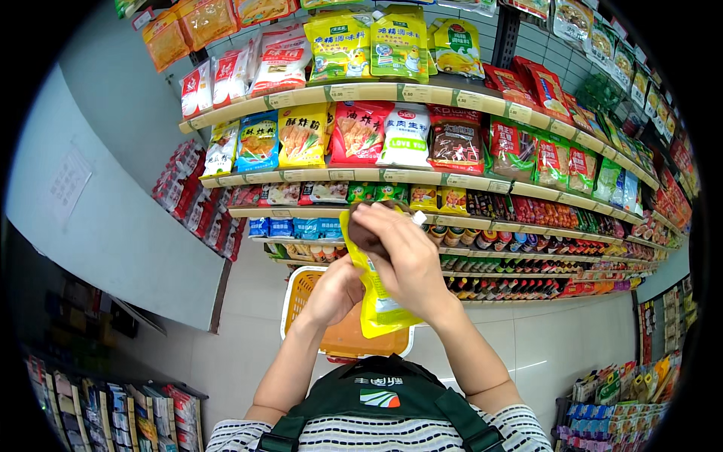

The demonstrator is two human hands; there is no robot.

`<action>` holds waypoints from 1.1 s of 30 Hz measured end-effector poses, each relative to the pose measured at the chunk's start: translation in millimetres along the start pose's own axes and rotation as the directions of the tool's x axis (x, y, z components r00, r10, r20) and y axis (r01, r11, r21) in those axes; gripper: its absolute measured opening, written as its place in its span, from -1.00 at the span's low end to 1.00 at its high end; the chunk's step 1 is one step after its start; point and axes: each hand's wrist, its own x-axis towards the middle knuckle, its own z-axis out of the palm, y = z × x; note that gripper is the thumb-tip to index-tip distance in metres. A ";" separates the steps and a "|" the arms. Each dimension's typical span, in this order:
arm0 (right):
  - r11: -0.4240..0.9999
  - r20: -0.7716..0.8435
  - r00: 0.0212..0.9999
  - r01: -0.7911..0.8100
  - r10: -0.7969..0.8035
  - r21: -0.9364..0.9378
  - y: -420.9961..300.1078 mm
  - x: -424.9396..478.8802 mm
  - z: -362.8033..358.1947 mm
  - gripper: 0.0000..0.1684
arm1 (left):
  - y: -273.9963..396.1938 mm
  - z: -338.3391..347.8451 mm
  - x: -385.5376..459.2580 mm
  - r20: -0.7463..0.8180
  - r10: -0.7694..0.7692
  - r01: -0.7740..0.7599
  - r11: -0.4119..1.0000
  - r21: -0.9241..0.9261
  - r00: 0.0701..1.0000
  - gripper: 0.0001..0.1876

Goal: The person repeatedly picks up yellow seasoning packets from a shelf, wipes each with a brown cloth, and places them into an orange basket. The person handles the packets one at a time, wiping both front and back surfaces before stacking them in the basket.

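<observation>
Between my hands is a yellow plastic seasoning pouch (pixel 375 316), held tilted in front of my chest. My left hand (pixel 333 291) grips its left edge. My right hand (pixel 406 263) lies over the upper part, pressing a brown cloth (pixel 364 236) against the pouch. A small white cap (pixel 419 218) shows beyond my right fingers; what it belongs to is partly hidden. Below the pouch, an orange shopping basket with a white rim (pixel 289 296) stands low in front of me.
Ahead, curved store shelves (pixel 361 175) carry bagged seasonings and flours, with bottles and jars lower down. Red packs (pixel 192 195) are stacked at the left beside a grey-white wall panel (pixel 130 226). More display racks (pixel 615 407) stand at the lower right and lower left (pixel 124 418).
</observation>
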 end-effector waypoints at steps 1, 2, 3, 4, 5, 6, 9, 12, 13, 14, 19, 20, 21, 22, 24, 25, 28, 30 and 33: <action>0.999 0.042 0.999 -0.010 0.009 0.047 -5.4 -0.8 1.4 -0.37 | 3.2 0.4 -0.1 -0.023 0.022 -0.023 0.998 -0.061 0.999 -0.59; 0.999 0.066 0.998 0.018 -0.021 0.049 -8.6 -3.1 3.9 -0.37 | 2.1 -7.5 2.1 0.081 0.094 -0.082 0.986 -0.143 0.992 -0.55; 0.998 0.091 0.995 0.047 -0.051 0.051 -11.0 -5.7 6.2 -0.36 | 0.2 -6.6 2.8 -0.074 0.100 -0.108 0.988 -0.113 0.992 -0.52; 0.997 0.102 0.994 0.040 -0.046 0.059 -11.2 -9.8 10.3 -0.35 | -0.1 -8.9 2.4 -0.100 0.092 -0.105 0.986 -0.128 0.991 -0.52; 0.997 0.117 0.992 0.037 -0.045 0.074 -10.3 -13.5 13.2 -0.36 | -0.5 -12.7 2.2 -0.126 0.084 -0.102 0.984 -0.143 0.988 -0.53; 0.996 0.132 0.990 0.031 -0.043 0.088 -9.5 -17.6 15.1 -0.36 | -0.9 -18.2 2.1 -0.092 0.081 -0.096 0.980 -0.174 0.993 -0.52; 0.990 0.182 0.978 0.086 -0.107 0.115 -8.3 -33.8 21.4 -0.48 | 7.9 -29.0 1.8 -0.159 -0.040 0.004 0.975 -0.221 0.987 -0.49; 0.976 0.237 0.957 0.127 -0.168 0.178 -15.1 -44.2 20.8 -0.49 | 19.7 -17.3 6.6 -0.222 0.060 -0.096 0.983 -0.155 0.973 -0.47; 0.973 0.263 0.950 0.114 -0.166 0.202 -16.0 -47.9 20.3 -0.46 | 25.6 -12.2 5.5 -0.217 0.075 -0.102 0.988 -0.116 0.973 -0.46; 0.969 0.289 0.943 0.100 -0.165 0.225 -16.4 -51.9 18.8 -0.43 | 24.8 -14.7 8.5 -0.217 0.112 -0.145 0.979 -0.142 0.970 -0.46; 0.925 0.353 0.935 -0.123 -0.013 0.359 -11.1 -78.2 18.5 -0.45 | 33.3 -18.8 13.1 -0.246 0.213 -0.256 0.953 -0.160 0.946 -0.46; 0.911 0.349 0.936 -0.177 0.039 0.373 -7.9 -84.6 16.3 -0.51 | 33.2 -20.2 14.0 -0.225 0.201 -0.242 0.955 -0.171 0.953 -0.47; 0.851 0.421 0.893 -0.341 0.160 0.400 -8.5 -86.6 11.1 -0.54 | 34.0 -23.2 12.7 -0.209 0.195 -0.234 0.956 -0.179 0.958 -0.47; 0.766 0.494 0.826 -0.495 0.270 0.410 -10.1 -87.3 3.8 -0.57 | 34.8 -25.5 11.5 -0.193 0.189 -0.226 0.956 -0.188 0.963 -0.47; 0.645 0.556 0.731 -0.652 0.395 0.398 -3.3 -97.0 -5.3 -0.65 | 37.8 -23.2 9.8 -0.211 0.206 -0.251 0.944 -0.214 0.956 -0.47; 0.587 0.556 0.677 -0.721 0.483 0.368 5.1 -108.2 -5.7 -0.66 | 38.4 -21.2 10.8 -0.214 0.211 -0.259 0.939 -0.228 0.954 -0.48; 0.206 0.399 0.501 -0.782 0.768 0.588 21.7 -121.9 2.0 -0.63 | 38.8 -21.9 11.8 -0.182 0.221 -0.261 0.935 -0.240 0.958 -0.48; -0.142 0.416 0.317 -0.626 0.852 0.767 24.5 -111.3 -2.2 -0.54 | 37.0 -20.7 12.4 -0.156 0.210 -0.245 0.934 -0.259 0.965 -0.48; -0.232 0.435 0.401 -0.463 0.806 0.856 16.4 -92.8 -4.8 -0.55 | 31.3 -15.4 15.5 -0.146 0.174 -0.210 0.933 -0.292 0.974 -0.48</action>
